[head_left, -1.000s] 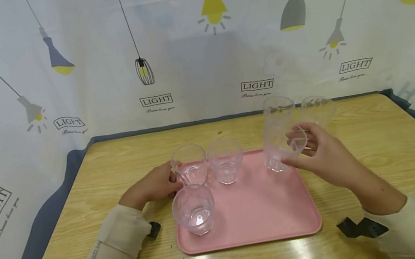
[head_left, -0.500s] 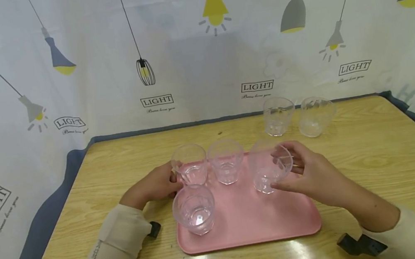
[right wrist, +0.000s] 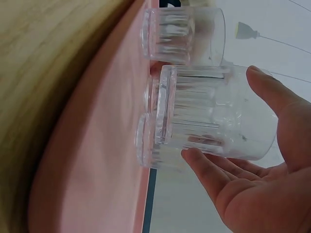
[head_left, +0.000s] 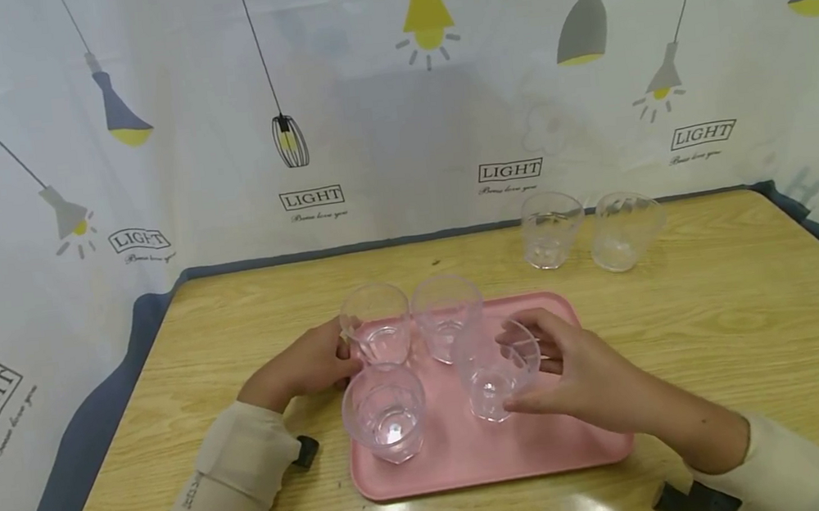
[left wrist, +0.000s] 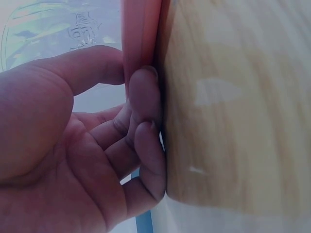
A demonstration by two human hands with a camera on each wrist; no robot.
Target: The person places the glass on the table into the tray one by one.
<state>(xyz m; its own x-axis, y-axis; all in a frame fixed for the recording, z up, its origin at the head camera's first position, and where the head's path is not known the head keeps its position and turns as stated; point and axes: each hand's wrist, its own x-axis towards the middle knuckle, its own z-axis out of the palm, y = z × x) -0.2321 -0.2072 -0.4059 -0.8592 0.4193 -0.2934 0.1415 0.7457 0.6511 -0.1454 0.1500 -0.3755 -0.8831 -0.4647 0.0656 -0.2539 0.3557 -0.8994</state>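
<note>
My right hand (head_left: 576,367) grips a clear plastic cup (head_left: 497,366) from its right side, thumb on one side and fingers on the other. In the right wrist view that cup (right wrist: 209,111) is upright, its base seemingly just above the pink tray (head_left: 546,448). At the tray's left edge my left hand (head_left: 312,359) pinches the rim (left wrist: 141,34), the thumb over it and curled fingers against its outer side. Three more clear cups stand on the tray: a back left one (head_left: 381,344), one beside it (head_left: 441,336) and a front left one (head_left: 390,434).
Two clear cups, one upright (head_left: 548,250) and one to its right (head_left: 616,248), are at the wooden table's (head_left: 739,289) back right. A white curtain (head_left: 382,126) printed with lamps hangs behind the table's back edge.
My right hand has brought its cup leftward and toward me over the tray, from the back right to near the other cups. My left hand stays at the tray's edge.
</note>
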